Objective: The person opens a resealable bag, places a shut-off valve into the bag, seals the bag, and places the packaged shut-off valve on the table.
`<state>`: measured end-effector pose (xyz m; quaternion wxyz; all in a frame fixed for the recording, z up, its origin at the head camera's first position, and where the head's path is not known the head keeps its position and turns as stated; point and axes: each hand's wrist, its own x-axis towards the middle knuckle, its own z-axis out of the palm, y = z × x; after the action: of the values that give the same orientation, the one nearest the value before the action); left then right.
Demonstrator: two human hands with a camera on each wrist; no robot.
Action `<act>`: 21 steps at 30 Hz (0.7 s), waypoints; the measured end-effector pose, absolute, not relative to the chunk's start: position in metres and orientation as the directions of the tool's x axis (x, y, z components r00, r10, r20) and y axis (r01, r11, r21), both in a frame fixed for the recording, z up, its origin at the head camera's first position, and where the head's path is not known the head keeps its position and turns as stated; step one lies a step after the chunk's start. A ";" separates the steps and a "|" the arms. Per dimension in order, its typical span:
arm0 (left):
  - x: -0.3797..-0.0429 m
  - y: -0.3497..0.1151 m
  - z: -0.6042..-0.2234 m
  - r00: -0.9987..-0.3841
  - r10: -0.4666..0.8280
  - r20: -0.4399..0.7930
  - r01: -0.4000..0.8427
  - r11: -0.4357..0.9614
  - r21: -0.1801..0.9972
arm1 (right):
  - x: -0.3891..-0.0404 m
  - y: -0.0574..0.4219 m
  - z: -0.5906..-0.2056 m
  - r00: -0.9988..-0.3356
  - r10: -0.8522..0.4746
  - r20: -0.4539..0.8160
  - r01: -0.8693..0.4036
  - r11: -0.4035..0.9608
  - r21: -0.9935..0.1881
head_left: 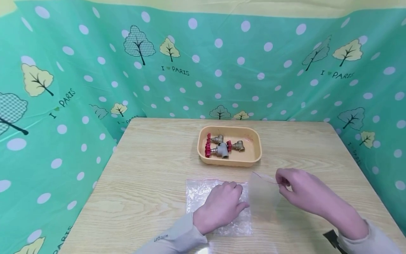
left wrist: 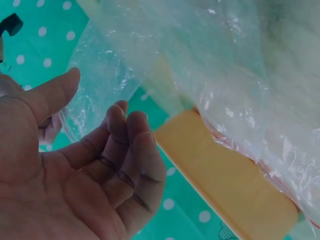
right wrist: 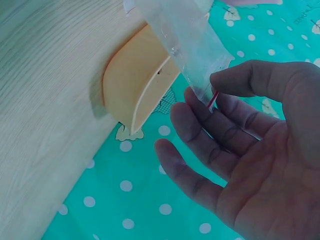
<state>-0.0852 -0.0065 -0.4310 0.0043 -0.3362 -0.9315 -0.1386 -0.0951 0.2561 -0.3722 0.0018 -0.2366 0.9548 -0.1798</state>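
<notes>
one flat clear bag (head_left: 196,192) lies beneath the left hand (head_left: 220,204), whose fingers bend loosely, gripping nothing; just to its right, a raised clear bag (head_left: 262,194) hangs nearest the right hand (head_left: 306,192), which pinches its red-edged top corner. its long axis is unclear. "i (heart) paris" repeats across the cloth (head_left: 196,83); the left sleeve's (head_left: 180,233) lettering is too small to trust.

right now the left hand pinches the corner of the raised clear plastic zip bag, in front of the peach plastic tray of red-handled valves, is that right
Not the left hand: the right hand pinches the corner of the raised clear plastic zip bag, as the right wrist view shows, in front of the peach plastic tray of red-handled valves.
</notes>
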 end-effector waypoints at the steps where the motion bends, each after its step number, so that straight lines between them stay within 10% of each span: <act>1: -0.085 -0.007 -0.430 -0.774 0.626 0.100 0.627 0.734 0.260 | -0.094 0.255 -0.372 -0.888 -0.451 0.087 -0.451 0.822 -0.347; 21: -0.095 -0.014 -0.407 -0.815 0.571 0.092 0.529 0.671 0.519 | -0.080 0.226 -0.361 -0.767 -0.522 0.374 -0.637 0.687 -0.348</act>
<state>-0.0954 -0.0142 -0.4074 -0.0391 -0.3012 -0.9133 -0.2714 -0.0801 0.2265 -0.3608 -0.1232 -0.3184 0.9102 -0.2343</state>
